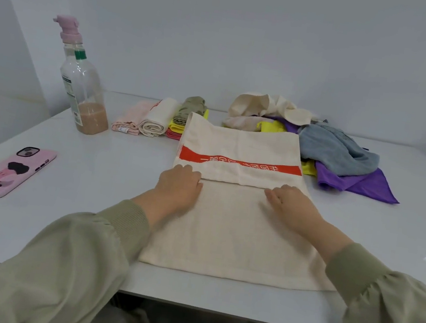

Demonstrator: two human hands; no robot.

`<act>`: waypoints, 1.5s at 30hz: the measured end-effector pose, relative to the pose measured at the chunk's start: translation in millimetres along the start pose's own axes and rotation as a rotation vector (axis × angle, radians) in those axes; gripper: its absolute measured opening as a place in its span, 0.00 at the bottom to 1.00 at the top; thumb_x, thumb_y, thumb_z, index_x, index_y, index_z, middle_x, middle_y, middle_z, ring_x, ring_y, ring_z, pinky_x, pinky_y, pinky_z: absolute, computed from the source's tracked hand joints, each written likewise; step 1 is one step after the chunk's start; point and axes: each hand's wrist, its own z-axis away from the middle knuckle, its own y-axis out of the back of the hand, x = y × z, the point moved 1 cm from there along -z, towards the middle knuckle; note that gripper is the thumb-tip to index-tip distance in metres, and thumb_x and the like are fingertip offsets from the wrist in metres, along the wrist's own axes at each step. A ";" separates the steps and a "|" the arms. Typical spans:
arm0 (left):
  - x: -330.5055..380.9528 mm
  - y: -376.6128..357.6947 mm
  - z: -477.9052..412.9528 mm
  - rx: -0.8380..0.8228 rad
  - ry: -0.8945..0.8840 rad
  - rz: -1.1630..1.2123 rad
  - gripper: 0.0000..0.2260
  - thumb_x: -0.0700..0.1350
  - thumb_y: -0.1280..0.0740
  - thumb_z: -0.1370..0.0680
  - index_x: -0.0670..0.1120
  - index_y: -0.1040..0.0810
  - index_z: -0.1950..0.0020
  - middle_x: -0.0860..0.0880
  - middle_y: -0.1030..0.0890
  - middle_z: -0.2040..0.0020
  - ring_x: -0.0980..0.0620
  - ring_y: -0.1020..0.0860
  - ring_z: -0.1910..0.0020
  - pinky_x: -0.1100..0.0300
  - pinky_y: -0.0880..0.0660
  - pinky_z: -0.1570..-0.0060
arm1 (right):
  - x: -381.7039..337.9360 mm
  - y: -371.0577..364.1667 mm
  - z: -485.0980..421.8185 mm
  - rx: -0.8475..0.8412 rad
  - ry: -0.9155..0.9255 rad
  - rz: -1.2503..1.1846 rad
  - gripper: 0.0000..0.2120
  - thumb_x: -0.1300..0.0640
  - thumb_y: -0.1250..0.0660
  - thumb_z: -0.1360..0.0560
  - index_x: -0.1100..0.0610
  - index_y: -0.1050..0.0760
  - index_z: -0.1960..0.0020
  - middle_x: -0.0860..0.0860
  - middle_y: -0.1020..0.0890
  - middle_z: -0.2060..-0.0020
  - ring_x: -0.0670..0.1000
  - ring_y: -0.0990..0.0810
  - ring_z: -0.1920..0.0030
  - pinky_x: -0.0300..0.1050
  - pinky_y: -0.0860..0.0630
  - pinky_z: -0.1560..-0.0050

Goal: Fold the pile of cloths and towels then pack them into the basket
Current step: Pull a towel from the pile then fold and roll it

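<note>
Hands on the cream towel [239, 143]
Left hand [179, 185] and right hand [289, 204] meet its folded edge mid-frame, equally near; fingers bent, pinching or pressing I cannot tell.

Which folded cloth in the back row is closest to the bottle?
The pale pink cloth, leftmost; the cream roll and olive cloth lie farther right.

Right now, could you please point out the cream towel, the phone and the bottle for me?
cream towel [228, 235]: head view, bare near half.
phone [11, 172]: head view, middle of pink case.
bottle [84, 92]: head view, clear body above the drink.
</note>
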 end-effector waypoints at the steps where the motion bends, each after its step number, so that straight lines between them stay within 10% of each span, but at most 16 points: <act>1: -0.7 0.0 -2.0 0.009 0.030 0.020 0.14 0.49 0.48 0.17 0.46 0.26 0.44 0.48 0.26 0.48 0.49 0.28 0.51 0.57 0.32 0.57 | 3.2 0.9 -3.2 0.033 -0.038 -0.040 0.16 0.49 0.49 0.18 0.57 0.25 0.49 0.54 0.24 0.54 0.55 0.26 0.49 0.50 0.27 0.48; 6: -15.0 7.9 -18.2 0.010 0.368 0.336 0.03 0.43 0.42 0.21 0.46 0.32 0.48 0.46 0.24 0.51 0.47 0.26 0.57 0.57 0.32 0.63 | 26.4 3.7 -12.6 0.110 -0.232 0.033 0.12 0.61 0.42 0.22 0.58 0.32 0.39 0.55 0.29 0.42 0.55 0.24 0.54 0.49 0.25 0.54; 11: -28.8 10.6 -35.3 -0.076 0.543 0.585 0.16 0.43 0.41 0.22 0.45 0.35 0.34 0.42 0.19 0.47 0.49 0.20 0.71 0.61 0.30 0.76 | 35.1 9.2 -26.9 0.065 -0.265 0.152 0.17 0.65 0.44 0.23 0.57 0.34 0.34 0.56 0.30 0.39 0.58 0.23 0.50 0.49 0.28 0.58; 16: -40.8 2.4 -39.8 0.048 0.488 0.440 0.16 0.50 0.41 0.21 0.45 0.31 0.35 0.46 0.23 0.49 0.45 0.21 0.54 0.54 0.24 0.58 | 38.0 16.1 -40.0 0.143 -0.306 0.380 0.11 0.63 0.44 0.21 0.55 0.26 0.44 0.52 0.23 0.51 0.55 0.21 0.53 0.45 0.31 0.62; 28: -41.7 4.6 -52.3 -0.097 0.419 0.303 0.15 0.53 0.34 0.23 0.47 0.28 0.40 0.50 0.24 0.51 0.49 0.25 0.53 0.59 0.31 0.60 | 31.1 11.3 -45.2 0.112 -0.645 -1.093 0.07 0.61 0.43 0.20 0.61 0.30 0.44 0.57 0.21 0.64 0.53 0.23 0.72 0.41 0.25 0.75; 37: -39.4 -3.3 -64.0 0.008 0.350 0.443 0.20 0.40 0.38 0.23 0.52 0.27 0.31 0.50 0.28 0.31 0.47 0.29 0.34 0.55 0.30 0.40 | 26.8 4.4 -43.5 0.090 -0.707 -1.215 0.09 0.61 0.36 0.23 0.61 0.28 0.43 0.58 0.22 0.66 0.52 0.22 0.68 0.41 0.21 0.65; 42: -37.3 18.5 -73.9 0.171 0.486 1.236 0.15 0.31 0.40 0.24 0.48 0.17 0.56 0.45 0.21 0.41 0.47 0.22 0.47 0.51 0.21 0.48 | 21.3 26.7 -44.5 0.011 -0.634 -1.337 0.11 0.59 0.36 0.22 0.58 0.29 0.41 0.55 0.22 0.57 0.52 0.21 0.61 0.48 0.21 0.57; 45: -30.2 57.2 -69.9 0.279 0.451 1.584 0.16 0.28 0.42 0.25 0.44 0.20 0.52 0.40 0.21 0.45 0.46 0.22 0.50 0.60 0.19 0.61 | 9.8 65.1 -46.2 0.217 -0.478 -1.497 0.09 0.59 0.35 0.23 0.59 0.24 0.44 0.55 0.22 0.51 0.50 0.22 0.56 0.48 0.25 0.48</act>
